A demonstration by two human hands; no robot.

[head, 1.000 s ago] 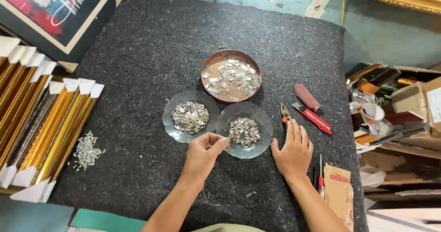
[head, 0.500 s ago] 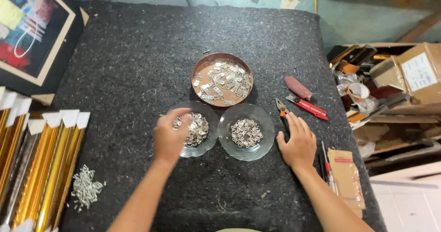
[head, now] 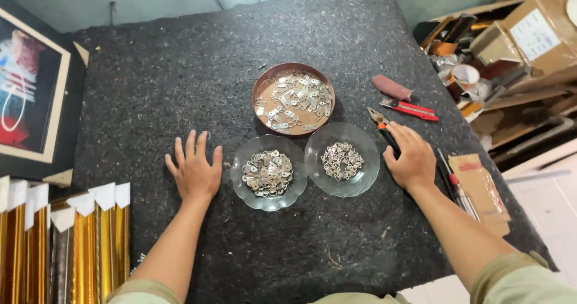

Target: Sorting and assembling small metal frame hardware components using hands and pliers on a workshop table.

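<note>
1. At the far left, a framed picture (head: 27,87) is leaning beside the table, and gold moulding pieces (head: 72,238) are standing below it; both are being cut off by the picture edge.
2. The left hand (head: 195,170) is now lying flat on the dark felt mat (head: 150,69), fingers spread and holding nothing. Half a second ago it was hovering over the left glass bowl (head: 268,171); now it is resting just beside that bowl, so I am judging that it has finished dropping or touching the small metal hangers there.
3. The two glass bowls are sitting side by side and touching, and the right glass bowl (head: 342,158) is holding small metal rings. Behind them the round brown tray (head: 293,99) is carrying a mixed heap of silver hardware.
4. The right hand (head: 412,156) is resting just right of the second bowl, in nearly the same place as before. It is covering the handles of the pliers (head: 378,119), so I cannot tell whether it is gripping them.
5. Further right a red utility knife (head: 409,107) is lying, and the cluttered boxes (head: 517,39) are hard to make out.
</note>
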